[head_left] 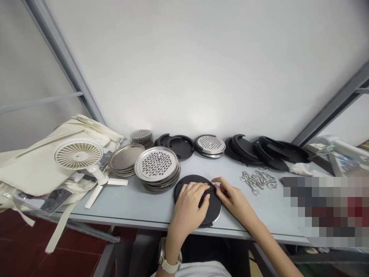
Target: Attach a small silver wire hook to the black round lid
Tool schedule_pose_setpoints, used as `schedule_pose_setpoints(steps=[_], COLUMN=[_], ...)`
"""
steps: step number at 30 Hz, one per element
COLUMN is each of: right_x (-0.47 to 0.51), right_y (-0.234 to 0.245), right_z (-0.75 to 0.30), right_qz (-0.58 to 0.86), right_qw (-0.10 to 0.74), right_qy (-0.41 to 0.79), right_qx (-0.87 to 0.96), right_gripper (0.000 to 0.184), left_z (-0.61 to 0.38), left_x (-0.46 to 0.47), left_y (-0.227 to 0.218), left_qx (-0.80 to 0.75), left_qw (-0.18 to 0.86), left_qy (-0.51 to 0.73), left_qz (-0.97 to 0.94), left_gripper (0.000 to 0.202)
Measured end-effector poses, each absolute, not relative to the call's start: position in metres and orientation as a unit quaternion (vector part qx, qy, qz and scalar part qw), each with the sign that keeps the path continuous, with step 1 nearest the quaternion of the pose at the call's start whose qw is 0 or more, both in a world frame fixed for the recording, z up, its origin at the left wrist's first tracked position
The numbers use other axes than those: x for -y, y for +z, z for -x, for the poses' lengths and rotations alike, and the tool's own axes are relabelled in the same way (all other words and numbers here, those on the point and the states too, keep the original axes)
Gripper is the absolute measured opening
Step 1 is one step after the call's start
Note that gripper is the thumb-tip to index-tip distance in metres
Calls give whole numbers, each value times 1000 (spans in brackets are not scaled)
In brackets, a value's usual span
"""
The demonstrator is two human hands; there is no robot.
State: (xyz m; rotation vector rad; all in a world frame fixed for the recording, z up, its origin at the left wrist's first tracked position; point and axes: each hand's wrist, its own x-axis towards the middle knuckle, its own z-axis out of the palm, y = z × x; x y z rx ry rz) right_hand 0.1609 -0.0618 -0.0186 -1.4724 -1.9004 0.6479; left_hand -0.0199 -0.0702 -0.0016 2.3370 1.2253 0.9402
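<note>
Left hand [187, 207] spread on the black disc [215, 206]; right grip [233, 197] pinches a metal bit [213, 185] at its edge.

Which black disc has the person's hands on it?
The matte black round disc at the bench front, touched by the left hand and right hand, a steel rim beneath it. The other black discs sit stacked by the wall.
</note>
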Motion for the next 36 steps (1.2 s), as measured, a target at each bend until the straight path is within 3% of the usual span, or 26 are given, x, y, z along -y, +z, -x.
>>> schedule_pose_setpoints(steps=[14,20,25,32,36], right_x=[63,62,59,57,59], right_y=[-25,-28,-30,-31,-28], right_z=[-161,-160,-165,-167,-167], right_qz=[556,572,566,550,557], right_qw=[328,378,407,438,426], right_qy=[199,184,185,119,139], right_qx=[737,704,693,701,699], right_gripper=[16,27,16,17,18], left_z=[20,20,20,20,20], left_x=[70,70,70,69,69], left_y=[-1,-2,-2,-2,-2], left_qx=[-433,-432,-431,-431,-429], left_qw=[170,178,176,175,171], left_qy=[331,335,335,334,334], left_qz=[-821,-818,-819,-820,-821], left_gripper=[27,27,27,28,27])
